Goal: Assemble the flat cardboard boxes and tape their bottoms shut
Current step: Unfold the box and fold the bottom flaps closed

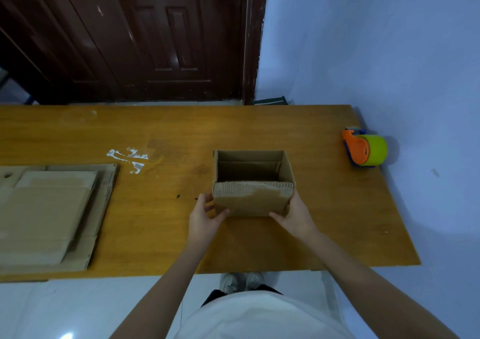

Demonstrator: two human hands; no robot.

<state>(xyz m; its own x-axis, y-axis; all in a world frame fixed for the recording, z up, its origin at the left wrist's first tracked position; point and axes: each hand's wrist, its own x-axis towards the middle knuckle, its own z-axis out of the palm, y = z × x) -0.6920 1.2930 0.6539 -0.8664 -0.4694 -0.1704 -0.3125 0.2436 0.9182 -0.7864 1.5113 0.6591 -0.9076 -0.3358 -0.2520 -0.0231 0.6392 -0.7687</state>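
Observation:
An assembled brown cardboard box (253,198) stands upright on the wooden table (324,209) with its top open toward me. My left hand (205,215) grips its near left corner, thumb on the front face and fingers round the left side. At the near right corner, my right hand (293,215) holds the box with its thumb on the front face and its fingers along the right side. A tape dispenser (365,149), orange with a yellow-green roll, lies at the table's right edge, away from both hands.
A stack of flat cardboard boxes (52,216) lies on the left of the table. White tape scraps (130,158) stick to the tabletop behind it. A dark wooden door (130,37) and a blue wall stand beyond the table. My shoes show on the floor below the near edge.

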